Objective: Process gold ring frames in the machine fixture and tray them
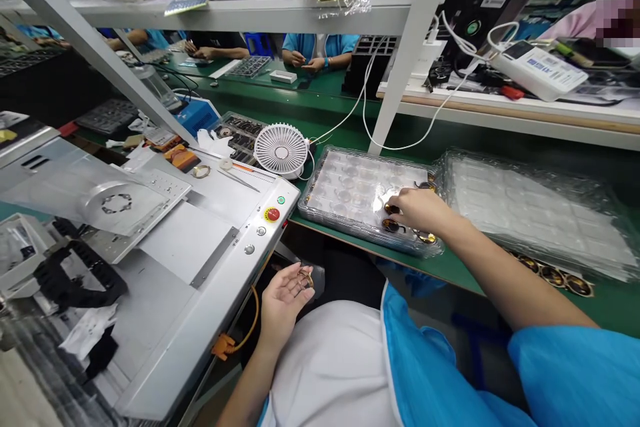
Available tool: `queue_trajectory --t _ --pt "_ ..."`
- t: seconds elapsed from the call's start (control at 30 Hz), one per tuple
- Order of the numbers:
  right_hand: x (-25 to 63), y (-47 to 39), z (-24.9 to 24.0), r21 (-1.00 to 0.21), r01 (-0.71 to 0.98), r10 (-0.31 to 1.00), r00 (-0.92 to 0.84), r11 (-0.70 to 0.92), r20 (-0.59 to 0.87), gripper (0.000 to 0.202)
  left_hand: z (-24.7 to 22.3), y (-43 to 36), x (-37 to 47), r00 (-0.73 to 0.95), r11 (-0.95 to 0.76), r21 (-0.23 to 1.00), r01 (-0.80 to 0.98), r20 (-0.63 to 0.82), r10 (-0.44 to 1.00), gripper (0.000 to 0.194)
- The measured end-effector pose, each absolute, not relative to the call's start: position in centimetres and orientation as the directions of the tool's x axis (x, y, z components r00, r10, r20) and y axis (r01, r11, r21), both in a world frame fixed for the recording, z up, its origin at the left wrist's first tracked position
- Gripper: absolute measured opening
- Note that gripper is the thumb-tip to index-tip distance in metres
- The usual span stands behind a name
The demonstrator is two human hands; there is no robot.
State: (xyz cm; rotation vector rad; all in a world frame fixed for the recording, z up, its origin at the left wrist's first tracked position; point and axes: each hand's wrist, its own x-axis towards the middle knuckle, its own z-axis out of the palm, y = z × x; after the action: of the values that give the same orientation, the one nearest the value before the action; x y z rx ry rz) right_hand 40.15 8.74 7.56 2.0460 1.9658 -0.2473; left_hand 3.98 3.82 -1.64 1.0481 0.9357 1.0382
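My left hand [286, 297], palm up above my lap, has its fingers curled round a thin gold ring-shaped part [307, 279]. My right hand [423, 211] reaches down into a clear plastic tray [345, 230] on the green bench. Its fingertips are pinched on a round black-and-gold part [391, 209], which they partly cover. A similar round part [391, 225] with a short tail lies just below the fingers. Another one [427, 237] sits near the tray's front right corner. White sheeting shows over the tray's left portion.
A second stack of clear trays [530, 207] stands to the right, with round parts [551, 275] at its front edge. Left is a white machine with a red button [272, 214], tweezers [239, 180] and a white fan [281, 151]. A shelf post [407, 53] rises behind the tray; co-workers sit opposite.
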Motion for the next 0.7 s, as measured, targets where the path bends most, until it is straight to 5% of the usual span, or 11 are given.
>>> queue_trajectory --t 0.23,0.33,0.47,0.57,0.7 --pt "39.9 8.5 6.7 0.091 0.985 0.966 0.165 -0.149 -0.201 0.042 -1.4 3.5 3.6 0.239 0.18 0.963 -0.199 -0.13 0.962 0.055" --pt "39.5 8.2 6.7 -0.162 0.962 0.971 0.201 -0.221 -0.127 0.044 -0.9 3.4 3.4 0.263 0.203 0.955 -0.215 -0.144 0.954 0.054" --pt "35.0 7.4 7.4 -0.644 0.758 0.985 -0.171 0.107 -0.038 0.04 1.0 3.5 4.1 0.448 0.235 0.936 -0.262 -0.098 0.889 0.063" --pt "30.3 6.8 7.7 -0.772 0.575 0.93 -0.362 0.272 0.058 0.038 2.5 3.9 4.5 0.579 0.24 0.921 -0.306 -0.021 0.815 0.074" --pt "26.2 6.8 6.8 -0.839 0.435 0.924 -0.335 0.327 0.186 0.032 3.3 3.9 3.8 0.608 0.234 0.907 -0.351 0.031 0.794 0.086"
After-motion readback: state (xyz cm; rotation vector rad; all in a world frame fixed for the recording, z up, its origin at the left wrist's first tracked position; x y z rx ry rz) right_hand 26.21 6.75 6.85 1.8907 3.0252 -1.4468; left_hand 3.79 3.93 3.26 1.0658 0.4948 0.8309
